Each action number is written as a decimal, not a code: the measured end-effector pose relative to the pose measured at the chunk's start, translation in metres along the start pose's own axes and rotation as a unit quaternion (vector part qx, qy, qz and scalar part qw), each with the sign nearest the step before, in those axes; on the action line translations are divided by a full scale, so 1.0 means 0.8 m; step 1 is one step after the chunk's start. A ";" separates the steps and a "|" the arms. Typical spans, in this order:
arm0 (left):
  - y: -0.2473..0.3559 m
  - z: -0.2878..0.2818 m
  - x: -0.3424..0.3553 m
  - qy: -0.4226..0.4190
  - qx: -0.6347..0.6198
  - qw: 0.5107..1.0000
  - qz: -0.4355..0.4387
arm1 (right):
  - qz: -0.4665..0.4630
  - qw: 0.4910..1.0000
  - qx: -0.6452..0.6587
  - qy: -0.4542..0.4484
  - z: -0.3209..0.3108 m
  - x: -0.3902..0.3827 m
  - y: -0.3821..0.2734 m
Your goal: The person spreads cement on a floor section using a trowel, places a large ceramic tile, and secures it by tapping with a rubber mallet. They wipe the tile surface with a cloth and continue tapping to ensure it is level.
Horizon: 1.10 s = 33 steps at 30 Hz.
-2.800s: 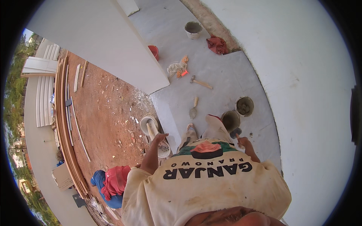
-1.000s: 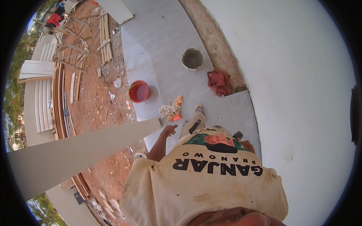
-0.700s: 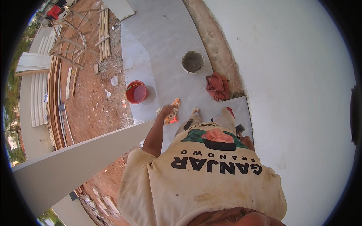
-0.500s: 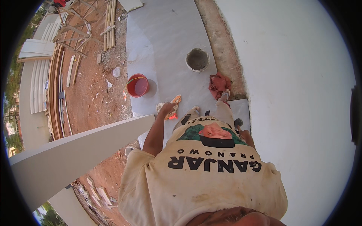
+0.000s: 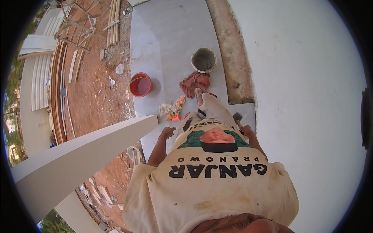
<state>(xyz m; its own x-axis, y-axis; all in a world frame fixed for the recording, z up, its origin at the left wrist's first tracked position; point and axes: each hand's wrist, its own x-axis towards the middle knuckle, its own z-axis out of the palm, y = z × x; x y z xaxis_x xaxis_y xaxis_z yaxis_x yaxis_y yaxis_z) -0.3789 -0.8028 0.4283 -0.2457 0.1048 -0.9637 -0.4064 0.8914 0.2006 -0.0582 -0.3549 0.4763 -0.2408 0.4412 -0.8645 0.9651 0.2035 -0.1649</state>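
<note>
My left hand (image 5: 168, 132) hangs beside my left leg with its fingers curled in and nothing visible in them. Just beyond it, a crumpled cream-and-orange cloth (image 5: 169, 109) lies on the grey floor, apart from the hand. My right hand (image 5: 245, 130) is by my right hip, closed around a tool with a dark, blocky head (image 5: 237, 116); its handle is mostly hidden. A bunched reddish cloth (image 5: 195, 84) rests on the floor in front of my foot, close to a bucket of grey mortar (image 5: 204, 60).
A red bucket (image 5: 141, 85) with liquid stands near the floor's left edge. To the left, a pale slanted beam or wall top (image 5: 89, 149) borders red soil with planks (image 5: 58, 97) and bamboo poles (image 5: 113, 23). A white wall (image 5: 307, 116) rises on the right, beside a rough bare strip (image 5: 237, 73).
My left hand has drawn back from the cream-and-orange cloth, which stays on the floor. The reddish cloth has shifted left, and my feet have moved. My right hand and its tool show more clearly.
</note>
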 end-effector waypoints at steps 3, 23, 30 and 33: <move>0.021 -0.013 -0.017 0.031 -0.040 0.998 0.028 | -0.004 0.998 -0.037 -0.041 -0.011 0.013 -0.027; 0.226 0.051 -0.065 0.034 -0.132 0.988 0.067 | -0.113 0.982 -0.102 -0.112 -0.191 0.256 -0.146; 0.241 0.103 -0.119 0.041 -0.250 0.965 0.073 | 0.020 0.989 -0.015 -0.148 -0.203 0.310 -0.233; 0.197 0.135 -0.097 0.036 -0.212 0.976 0.046 | -0.012 0.982 0.080 -0.173 -0.187 0.307 -0.270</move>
<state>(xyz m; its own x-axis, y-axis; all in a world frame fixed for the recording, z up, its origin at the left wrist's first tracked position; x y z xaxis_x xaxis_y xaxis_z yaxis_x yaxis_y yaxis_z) -0.3287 -0.6232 0.5156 -0.3533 0.1298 -0.9265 -0.7037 0.6157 0.3546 -0.3409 -0.1599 0.3702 -0.2414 0.1093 -0.9642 0.9700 0.0580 -0.2363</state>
